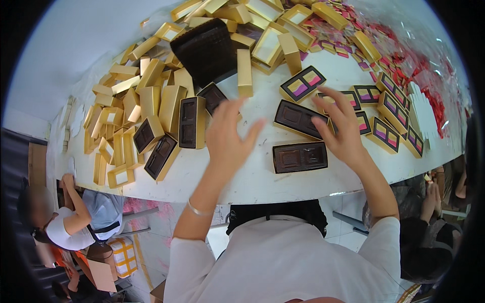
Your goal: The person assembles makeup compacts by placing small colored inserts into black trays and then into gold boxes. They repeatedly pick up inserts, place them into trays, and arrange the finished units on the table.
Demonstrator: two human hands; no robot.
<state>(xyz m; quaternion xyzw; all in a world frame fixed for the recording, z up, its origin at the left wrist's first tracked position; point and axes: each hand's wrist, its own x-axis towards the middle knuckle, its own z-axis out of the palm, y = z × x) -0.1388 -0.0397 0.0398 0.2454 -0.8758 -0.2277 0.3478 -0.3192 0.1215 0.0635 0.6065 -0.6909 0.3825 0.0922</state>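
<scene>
My left hand (228, 135), slightly blurred, hovers over the table with thumb and fingers apart, holding nothing. Just beyond its fingertips lies a gold box with a dark brown plastic insert (212, 96). My right hand (342, 123) has its thumb and fingers spread at the right end of another gold box with a dark insert (299, 118); whether they touch it I cannot tell. Nearer me sits a box with a ribbed dark insert (300, 157). Behind, a tilted box (303, 83) has pink, yellow and purple pieces in its two windows.
Many empty gold boxes (149, 108) are heaped at left and back. A stack of black plastic inserts (204, 50) leans among them. Several filled boxes (386, 134) stand at right, beside a white glove (420, 113) and loose colourful pieces (361, 58). Another person (83, 217) sits at left.
</scene>
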